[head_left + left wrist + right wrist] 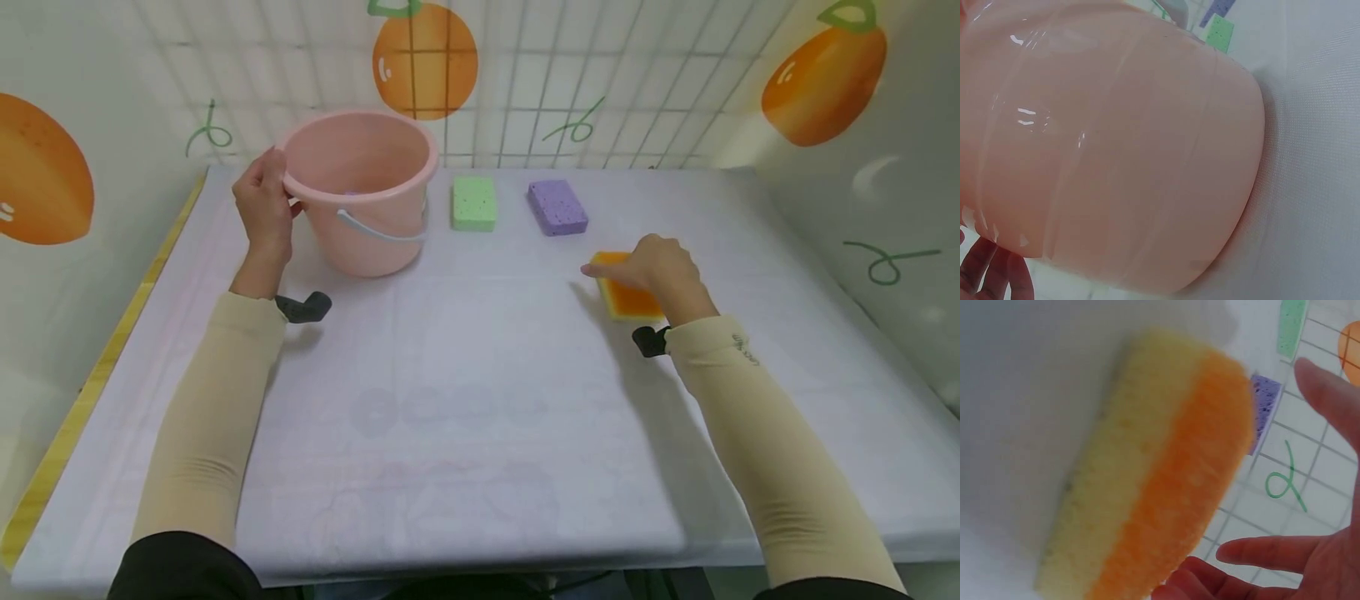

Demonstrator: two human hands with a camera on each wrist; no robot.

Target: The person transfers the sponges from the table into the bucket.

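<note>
Two hands work on a white-covered bench [480, 375] in the head view. The left hand [262, 204] curls its fingers over the rim of a pink plastic bucket [360, 192] standing upright near the far left of the bench, its grey handle hanging down the front. The right hand [656, 267] lies over an orange-and-yellow sponge [628, 302] on the right half of the bench, fingers bent down onto it. A green sponge [474, 202] lies just right of the bucket, and a purple sponge [557, 207] lies beyond that; both are well apart from the right hand.

From the left wrist, the bucket's [1110, 150] wall fills the frame, with fingertips [985, 272] at the lower left edge and the green sponge [1220, 32] behind.

From the right wrist, the sponge [1154, 475] shows a yellow layer and an orange layer, blurred. The fingers [1266, 553] are spread just beside it; actual contact cannot be judged here.
</note>
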